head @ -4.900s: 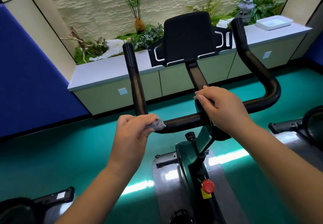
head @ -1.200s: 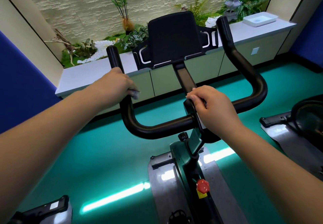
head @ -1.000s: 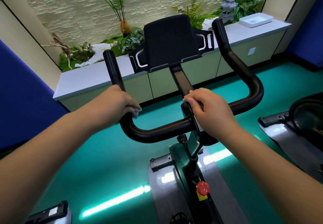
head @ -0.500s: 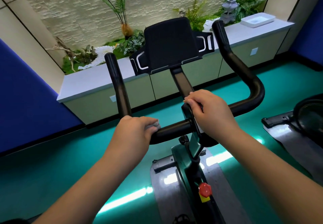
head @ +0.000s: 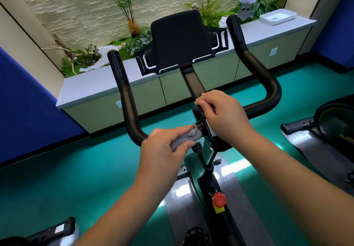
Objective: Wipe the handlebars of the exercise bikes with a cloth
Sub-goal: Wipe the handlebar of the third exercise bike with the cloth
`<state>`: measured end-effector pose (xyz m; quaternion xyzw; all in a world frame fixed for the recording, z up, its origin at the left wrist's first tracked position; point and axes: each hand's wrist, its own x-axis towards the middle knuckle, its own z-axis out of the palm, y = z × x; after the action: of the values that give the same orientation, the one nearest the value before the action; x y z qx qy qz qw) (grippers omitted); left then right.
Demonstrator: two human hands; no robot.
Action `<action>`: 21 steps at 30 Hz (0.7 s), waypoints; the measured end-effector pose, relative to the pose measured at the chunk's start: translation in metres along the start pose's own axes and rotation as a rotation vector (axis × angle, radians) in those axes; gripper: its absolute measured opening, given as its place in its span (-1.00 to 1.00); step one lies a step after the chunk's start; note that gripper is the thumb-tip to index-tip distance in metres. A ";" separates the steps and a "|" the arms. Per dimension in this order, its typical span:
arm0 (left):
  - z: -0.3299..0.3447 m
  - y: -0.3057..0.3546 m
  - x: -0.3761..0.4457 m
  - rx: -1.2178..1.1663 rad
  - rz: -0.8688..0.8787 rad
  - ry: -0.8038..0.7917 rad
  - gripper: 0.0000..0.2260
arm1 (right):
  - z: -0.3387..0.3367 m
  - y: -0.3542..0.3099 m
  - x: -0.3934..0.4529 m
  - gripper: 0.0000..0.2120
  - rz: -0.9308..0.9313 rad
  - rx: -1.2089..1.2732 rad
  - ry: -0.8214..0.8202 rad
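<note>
The left hand (head: pixel 164 148) is curled tight around a small crumpled grey cloth (head: pixel 186 139), fingers fully closed, pressing it down on the cross section of the black tubular U-shaped handlebar (head: pixel 132 115), right up against the central clamp. The right hand (head: pixel 222 115) sits just beside it, touching distance, fingers folded over the top of the black centre stem (head: pixel 191 82), bracing the bike and holding nothing loose. Here is the relation that matters: the bar under the cloth runs side to side, so any stroke has to travel along that axis. To the left of the cloth lies the bare bend and the upright left horn; to the right, past the bracing hand, the whole right arm of the bar (head: pixel 268 92) sweeps out and up, well apart from the cloth. The left hand is the one carrying the cloth, and the right side looks like the harder reach, blocked by the other hand. On the count: one cloth, two hands, one handlebar with two upright horns, one black tablet holder (head: pixel 178 38), one red knob (head: pixel 219 199) on the green frame, and parts of two more bikes, one at the right edge (head: pixel 325 123), one lower left (head: pixel 53 230).
</note>
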<state>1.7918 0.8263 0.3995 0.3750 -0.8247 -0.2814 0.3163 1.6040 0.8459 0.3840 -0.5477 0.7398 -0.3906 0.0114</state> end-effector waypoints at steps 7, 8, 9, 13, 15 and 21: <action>0.043 -0.005 -0.042 -0.585 -0.549 0.087 -0.82 | 0.002 0.000 0.000 -0.80 0.006 -0.007 -0.011; 0.051 -0.007 -0.037 -0.628 -0.614 0.125 -0.84 | 0.001 0.000 0.000 -0.80 0.006 -0.010 -0.010; 0.058 -0.008 -0.032 -0.675 -0.667 0.166 -0.86 | 0.001 0.000 0.000 -0.80 0.005 -0.014 -0.011; 0.079 -0.003 -0.020 -0.939 -0.851 0.260 -0.86 | -0.001 -0.001 0.000 -0.80 0.006 -0.014 -0.013; 0.075 -0.006 -0.024 -1.001 -0.895 0.290 -0.79 | -0.001 -0.002 0.000 -0.80 0.010 -0.003 -0.012; 0.070 -0.017 -0.026 -1.020 -0.918 0.309 -0.79 | -0.001 -0.003 0.000 -0.80 0.022 -0.025 -0.019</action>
<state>1.7612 0.8533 0.3348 0.5258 -0.2938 -0.6815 0.4157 1.6058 0.8458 0.3867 -0.5431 0.7505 -0.3761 0.0159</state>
